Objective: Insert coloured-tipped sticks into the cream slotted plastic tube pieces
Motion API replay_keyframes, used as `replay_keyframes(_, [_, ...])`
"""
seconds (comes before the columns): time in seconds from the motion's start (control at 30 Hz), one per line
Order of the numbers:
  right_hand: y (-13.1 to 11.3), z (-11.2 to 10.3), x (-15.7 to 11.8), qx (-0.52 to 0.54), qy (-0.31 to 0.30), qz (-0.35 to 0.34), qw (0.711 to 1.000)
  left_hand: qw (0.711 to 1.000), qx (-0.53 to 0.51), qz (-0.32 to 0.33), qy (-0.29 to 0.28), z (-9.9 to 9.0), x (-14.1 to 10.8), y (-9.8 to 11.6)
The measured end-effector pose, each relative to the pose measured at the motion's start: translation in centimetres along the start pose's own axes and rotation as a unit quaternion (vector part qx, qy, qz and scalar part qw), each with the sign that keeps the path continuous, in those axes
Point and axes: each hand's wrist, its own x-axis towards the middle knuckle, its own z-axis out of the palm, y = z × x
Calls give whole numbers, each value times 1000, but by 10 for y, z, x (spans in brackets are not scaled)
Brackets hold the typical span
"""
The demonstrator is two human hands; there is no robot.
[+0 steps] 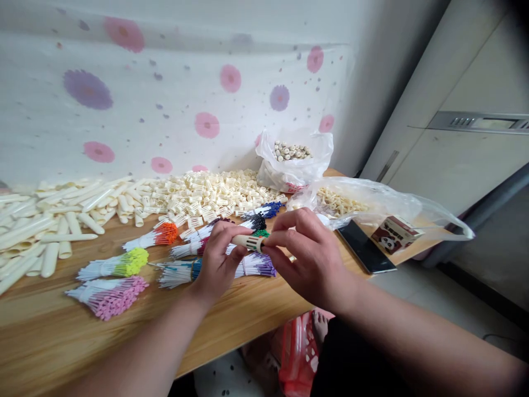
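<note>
Above the wooden table, my left hand (219, 259) pinches one end of a short cream plastic tube (249, 242) with dark slots. The fingers of my right hand (308, 256) are closed at the tube's other end, where something small and dark shows between fingertips and tube. Beneath and beside my hands lie bundles of thin white sticks with coloured ends: orange (165, 234), yellow-green (134, 261), pink (118, 298), purple (262, 264) and blue (270, 209). A heap of slotted cream pieces (215, 193) spreads behind them.
Long cream tubes (49, 242) are piled at the left of the table (41, 336). At the back right stands a plastic bag (289, 171) of small round parts. Another bag (372, 196), a black phone (366, 248) and a panda box (394, 234) lie right. Below is a red container (295, 353).
</note>
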Motion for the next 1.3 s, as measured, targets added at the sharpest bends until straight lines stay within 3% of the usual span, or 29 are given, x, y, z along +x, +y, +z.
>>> replay_keyframes(0.3, [5, 11, -2, 41, 32, 55, 997, 995, 70, 28, 69, 0, 1, 0])
replay_keyframes(0.83, [8, 10, -3, 212, -25, 193, 958, 986, 110, 36, 121, -1, 3, -5])
replay_keyframes(0.93, [30, 8, 3, 186, 1, 198, 962, 991, 65, -13, 116, 1, 3, -9])
replay_keyframes(1.03, [73, 14, 12, 56, 12, 224, 973, 984, -16, -119, 132, 5, 2, -18])
replay_keyframes(1.13, [118, 32, 17, -90, -156, 238, 954, 961, -111, -207, 146, 8, 1, -26])
replay_keyframes(1.3, [161, 68, 15, -141, -278, 246, 918, 946, -161, -234, 155, 10, 0, -30])
